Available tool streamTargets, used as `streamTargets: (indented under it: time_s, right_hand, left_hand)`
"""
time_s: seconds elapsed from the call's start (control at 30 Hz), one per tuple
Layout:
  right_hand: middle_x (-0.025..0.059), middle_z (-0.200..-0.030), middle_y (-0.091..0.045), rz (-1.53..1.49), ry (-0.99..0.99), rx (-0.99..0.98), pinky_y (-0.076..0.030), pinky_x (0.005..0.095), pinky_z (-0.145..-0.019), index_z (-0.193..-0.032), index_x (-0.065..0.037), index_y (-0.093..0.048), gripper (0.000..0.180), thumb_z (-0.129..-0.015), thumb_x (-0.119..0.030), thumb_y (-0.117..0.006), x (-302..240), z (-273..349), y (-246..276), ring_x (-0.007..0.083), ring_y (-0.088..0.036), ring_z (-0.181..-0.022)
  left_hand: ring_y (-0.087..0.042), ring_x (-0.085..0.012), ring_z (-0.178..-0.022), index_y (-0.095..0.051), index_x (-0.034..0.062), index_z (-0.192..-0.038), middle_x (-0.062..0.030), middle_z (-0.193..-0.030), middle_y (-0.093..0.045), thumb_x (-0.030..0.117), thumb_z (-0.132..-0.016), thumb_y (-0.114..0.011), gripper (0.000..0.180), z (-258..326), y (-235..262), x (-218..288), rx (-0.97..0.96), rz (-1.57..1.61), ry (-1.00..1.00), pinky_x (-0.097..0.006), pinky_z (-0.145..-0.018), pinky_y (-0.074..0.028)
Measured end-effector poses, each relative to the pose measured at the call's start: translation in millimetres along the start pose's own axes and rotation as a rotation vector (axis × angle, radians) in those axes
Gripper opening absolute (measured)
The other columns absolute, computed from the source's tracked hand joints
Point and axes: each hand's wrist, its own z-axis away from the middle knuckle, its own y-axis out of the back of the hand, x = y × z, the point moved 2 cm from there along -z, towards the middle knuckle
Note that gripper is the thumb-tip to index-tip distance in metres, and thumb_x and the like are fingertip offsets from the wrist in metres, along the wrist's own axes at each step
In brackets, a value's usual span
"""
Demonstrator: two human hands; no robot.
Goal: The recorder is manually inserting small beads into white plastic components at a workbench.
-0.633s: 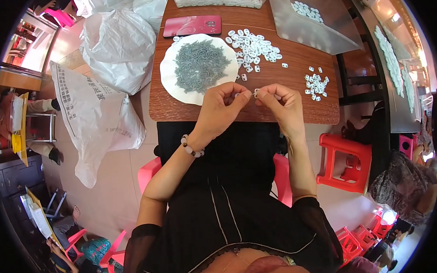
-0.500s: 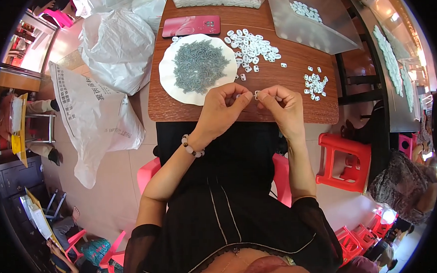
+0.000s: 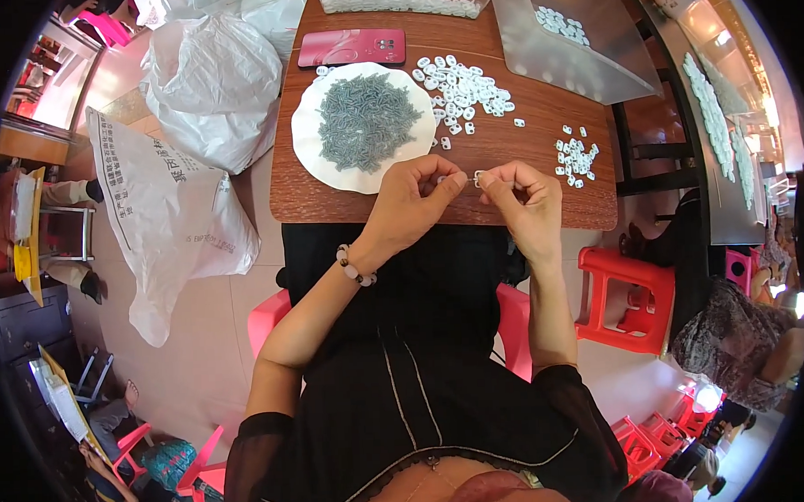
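Both hands meet over the near edge of the brown wooden table [image 3: 522, 149]. The left hand [image 3: 415, 197] is curled, its thumb and forefinger pinched together toward the right; whatever they grip is too small to make out. The right hand [image 3: 522, 194] is likewise closed, its fingertips pinching a small white plastic piece [image 3: 478, 177] that sits in the gap between the two hands, just above the table edge. A beaded bracelet [image 3: 356, 267] circles the left wrist.

Just beyond the left hand lies a white plate [image 3: 314, 139] heaped with small grey metal parts [image 3: 365, 119]. A loose scatter of white plastic pieces [image 3: 463, 89] lies beside the plate, and a smaller cluster of the same pieces [image 3: 574, 155] sits near the right hand. A red phone [image 3: 351, 47] rests at the far side of the table, and a clear plastic tray [image 3: 572, 41] stands to the right of it.

Compared with the earlier frames, the hands stay in the same spot with the same pinch, and the piece between them has not visibly shifted
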Motion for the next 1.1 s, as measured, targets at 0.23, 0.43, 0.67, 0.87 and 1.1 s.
streamTargets:
  time_s: [0.23,0.43,0.67,0.87,1.1]
  right_hand:
    - [-0.0002,-0.067,-0.063,0.047,-0.049,-0.031,-0.041,0.0187,-0.061,-0.080,0.000,-0.068,0.011,-0.087,-0.009,-0.066,-4.9,2.8,2.1,0.0029,-0.054,-0.063]
    - [0.0000,-0.059,-0.062,0.021,-0.001,-0.002,-0.038,0.0201,-0.051,-0.078,0.001,-0.067,0.013,-0.085,-0.010,-0.069,2.1,1.5,3.4,0.0018,-0.050,-0.054]
    - [-0.0004,-0.068,-0.063,0.049,-0.068,-0.054,-0.041,0.0180,-0.060,-0.081,0.000,-0.067,0.012,-0.088,-0.009,-0.067,0.3,3.1,3.2,0.0028,-0.054,-0.063]
    - [-0.0012,-0.067,-0.062,0.067,-0.068,-0.017,-0.040,0.0181,-0.059,-0.080,0.000,-0.067,0.012,-0.087,-0.009,-0.066,0.8,6.1,-0.8,0.0025,-0.054,-0.063]
    - [-0.0017,-0.066,-0.061,0.089,-0.037,-0.039,-0.040,0.0187,-0.058,-0.079,0.001,-0.066,0.012,-0.088,-0.007,-0.065,6.3,7.4,-3.0,0.0030,-0.053,-0.062]
  left_hand:
    - [-0.045,-0.0013,-0.061,-0.065,-0.0016,-0.087,0.0041,-0.069,-0.057,0.015,-0.089,-0.065,0.017,-1.9,-2.7,-4.4,0.007,-0.044,-0.028,-0.020,-0.053,-0.037]
    - [-0.045,-0.0019,-0.058,-0.065,-0.0025,-0.086,0.0026,-0.066,-0.056,0.015,-0.089,-0.065,0.018,-3.7,-6.2,-7.8,0.009,-0.085,-0.047,-0.021,-0.052,-0.037]
    - [-0.044,-0.0031,-0.057,-0.065,-0.0017,-0.086,0.0022,-0.065,-0.056,0.014,-0.088,-0.065,0.016,-1.9,-6.0,-7.2,0.014,-0.100,-0.049,-0.022,-0.051,-0.037]
    - [-0.044,-0.0051,-0.055,-0.065,-0.0014,-0.086,-0.0012,-0.065,-0.057,0.012,-0.087,-0.065,0.014,0.8,-8.0,-9.0,0.040,-0.148,-0.070,-0.024,-0.050,-0.036]
    - [-0.042,-0.0063,-0.054,-0.064,-0.0012,-0.085,-0.0015,-0.066,-0.057,0.012,-0.087,-0.065,0.013,5.5,-8.5,-6.2,0.060,-0.207,-0.057,-0.025,-0.050,-0.035]
